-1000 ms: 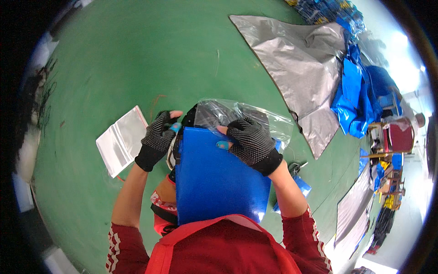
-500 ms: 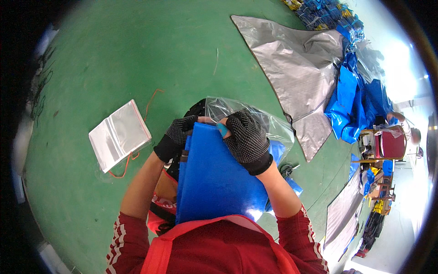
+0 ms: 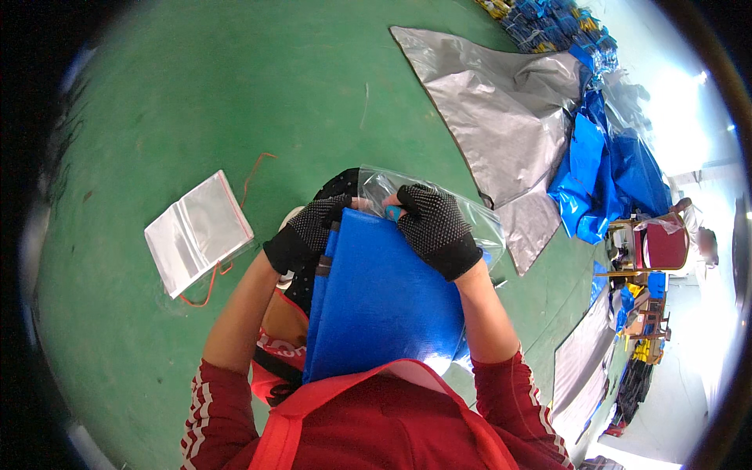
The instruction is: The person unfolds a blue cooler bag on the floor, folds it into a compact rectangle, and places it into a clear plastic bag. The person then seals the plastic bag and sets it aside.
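A folded blue tarp point(image 3: 384, 305) lies across my lap, its top edge between my hands. At its upper left corner, my left hand point(image 3: 315, 229), in a black dotted glove with bare fingertips, is closed on the tarp. My right hand point(image 3: 435, 229), gloved alike, is pinched closed at the upper right of the tarp. A clear plastic bag point(image 3: 479, 222) is gripped there and spreads out beyond and to the right of that hand. Something light blue shows at my right thumb. How far the bag covers the tarp I cannot tell.
A stack of clear bags point(image 3: 200, 231) with an orange cord lies on the green floor at left. A large grey sheet point(image 3: 501, 102) and crumpled blue tarp point(image 3: 587, 164) spread at right. Beyond are a red chair point(image 3: 664, 244), a person and bundled tarps point(image 3: 556, 27).
Both hands have shifted slightly right, and my right hand has moved a little away from the left. The black-handled tool at my right is now mostly hidden behind my forearm.
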{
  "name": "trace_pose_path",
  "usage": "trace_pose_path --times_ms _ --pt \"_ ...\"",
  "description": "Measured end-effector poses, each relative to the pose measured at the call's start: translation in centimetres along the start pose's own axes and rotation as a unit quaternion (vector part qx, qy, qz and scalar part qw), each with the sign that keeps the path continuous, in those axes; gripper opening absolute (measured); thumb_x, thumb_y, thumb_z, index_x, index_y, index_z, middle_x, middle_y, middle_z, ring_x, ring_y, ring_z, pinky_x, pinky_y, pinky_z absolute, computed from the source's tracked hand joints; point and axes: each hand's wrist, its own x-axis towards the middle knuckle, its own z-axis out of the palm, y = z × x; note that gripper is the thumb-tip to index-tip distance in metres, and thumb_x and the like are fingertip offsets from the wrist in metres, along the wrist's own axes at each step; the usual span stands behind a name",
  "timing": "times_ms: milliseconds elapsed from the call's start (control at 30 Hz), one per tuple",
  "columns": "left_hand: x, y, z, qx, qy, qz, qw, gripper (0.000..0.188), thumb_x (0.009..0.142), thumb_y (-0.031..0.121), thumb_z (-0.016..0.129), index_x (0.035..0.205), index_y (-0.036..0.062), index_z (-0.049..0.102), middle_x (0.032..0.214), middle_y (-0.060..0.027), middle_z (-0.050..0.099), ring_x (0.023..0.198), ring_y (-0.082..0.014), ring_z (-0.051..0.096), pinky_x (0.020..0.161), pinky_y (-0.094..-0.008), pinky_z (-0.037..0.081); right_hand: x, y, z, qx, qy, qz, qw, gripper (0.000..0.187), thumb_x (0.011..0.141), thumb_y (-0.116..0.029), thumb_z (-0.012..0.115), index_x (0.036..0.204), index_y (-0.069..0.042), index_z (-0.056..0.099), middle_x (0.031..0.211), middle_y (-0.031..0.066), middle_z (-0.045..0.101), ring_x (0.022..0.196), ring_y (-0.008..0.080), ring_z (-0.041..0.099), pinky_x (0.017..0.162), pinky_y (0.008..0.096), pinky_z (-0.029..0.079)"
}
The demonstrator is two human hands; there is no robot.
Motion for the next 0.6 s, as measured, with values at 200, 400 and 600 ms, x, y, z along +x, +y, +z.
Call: trace_pose_path --times_ms 200,400,600 --pt "0.6 -0.3 -0.2 0.301 0.022 0.222 0.927 0.027 0.086 0.014 0.058 0.11 0.0037 0.065 0.11 -0.012 0.065 0.1 -0.0182 0.06 0.09 -0.0328 0.046 -0.3 -0.3 0.8 0.048 0.086 0.031 0.995 0.017 0.08 -0.002 0.06 0.096 -0.002 0.066 0.089 0.016 0.066 0.083 0.0266 0.065 0.075 0.0344 0.05" --pt "-0.3 -0.7 1.1 0.151 0.095 0.176 0.968 0.018 0.089 0.007 0.052 0.099 0.006 0.067 0.096 -0.0056 0.067 0.089 -0.0132 0.061 0.078 -0.0266 0.048 -1.0 0.1 0.5 0.028 0.039 0.108 0.993 0.016 0.078 -0.012 0.063 0.092 -0.003 0.065 0.083 0.0193 0.063 0.078 0.0371 0.062 0.07 0.0423 0.05" --pt "-1.3 0.1 1.8 0.104 0.122 0.197 0.967 0.019 0.093 0.007 0.047 0.095 0.0037 0.066 0.093 -0.0053 0.066 0.087 -0.0131 0.061 0.078 -0.0271 0.049 0.1 -0.3 1.2 0.02 0.062 0.049 0.997 0.015 0.086 -0.016 0.064 0.087 -0.001 0.061 0.078 0.0186 0.061 0.074 0.0304 0.061 0.067 0.0362 0.048"
